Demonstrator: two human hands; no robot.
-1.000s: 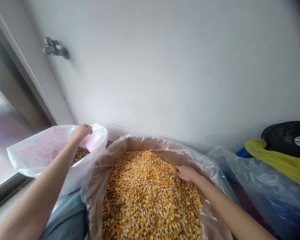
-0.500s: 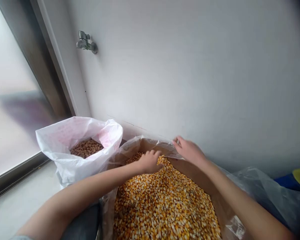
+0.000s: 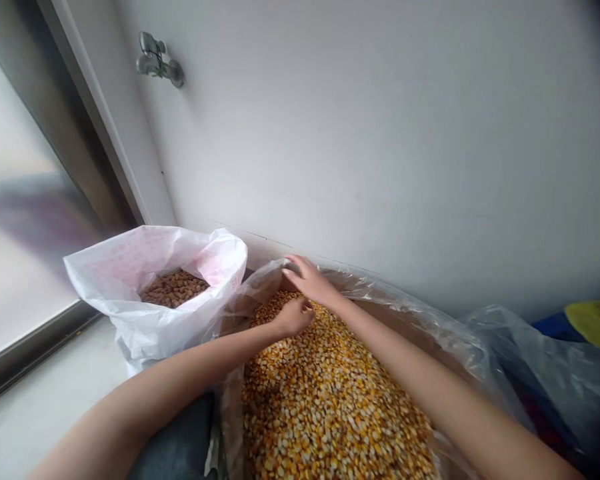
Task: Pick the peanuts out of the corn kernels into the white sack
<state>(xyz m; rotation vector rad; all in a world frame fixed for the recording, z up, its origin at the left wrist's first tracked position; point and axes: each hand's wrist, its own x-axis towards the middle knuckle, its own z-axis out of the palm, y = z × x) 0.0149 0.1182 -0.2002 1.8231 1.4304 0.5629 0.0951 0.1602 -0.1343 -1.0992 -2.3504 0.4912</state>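
Corn kernels (image 3: pixel 330 400) fill a cardboard box (image 3: pixel 380 312) with a clear plastic liner (image 3: pixel 430 340), right in front of me. They look small, hard and slippery, and such a big pile seems heavy, so I think a cupped hand scooping from the top is best. On the left, a white plastic sack (image 3: pixel 123 267) holds brown seeds (image 3: pixel 174 290). My left hand (image 3: pixel 294 317) sits on the corn with its fingers curled; I cannot tell if they hold any. My right hand (image 3: pixel 307 280) is just past it, fingers spread, by the plastic edge.
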